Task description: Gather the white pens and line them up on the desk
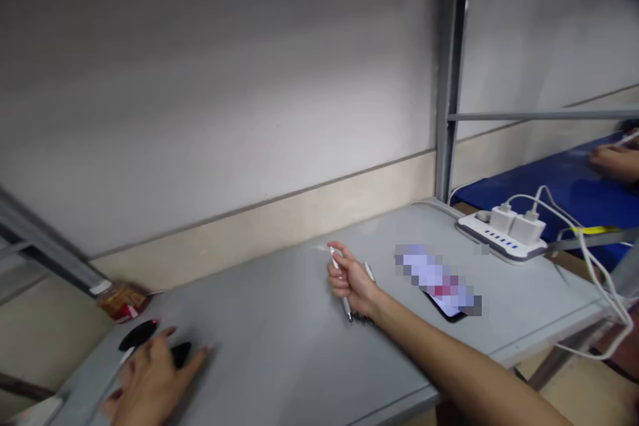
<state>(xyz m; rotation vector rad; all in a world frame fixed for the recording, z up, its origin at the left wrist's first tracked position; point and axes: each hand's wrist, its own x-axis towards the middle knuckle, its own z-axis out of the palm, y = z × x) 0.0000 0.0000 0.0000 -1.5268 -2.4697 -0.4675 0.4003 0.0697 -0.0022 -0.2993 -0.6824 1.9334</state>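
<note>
Had the left hand (150, 373) spread open, blurred, over black pieces (137, 335) at the table's (279, 346) near left corner. Had the right hand (352, 279) clamped on a pen (346, 303) mid-table, phone (442, 286) just beside. Judged it a pick-up; next called for lifting clear of that phone. Saw bare room leftward; saw a power strip (499, 236) and cables crowding the far right edge.

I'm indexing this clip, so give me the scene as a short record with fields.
surface: grey table
right hand: closed around a silver pen
left hand: spread flat, touching a blurred black thing
beside the pen: phone lying flat
far right: power strip with white chargers plugged in
far left: bottle on its side
beyond: other person's hand on a blue surface
</note>
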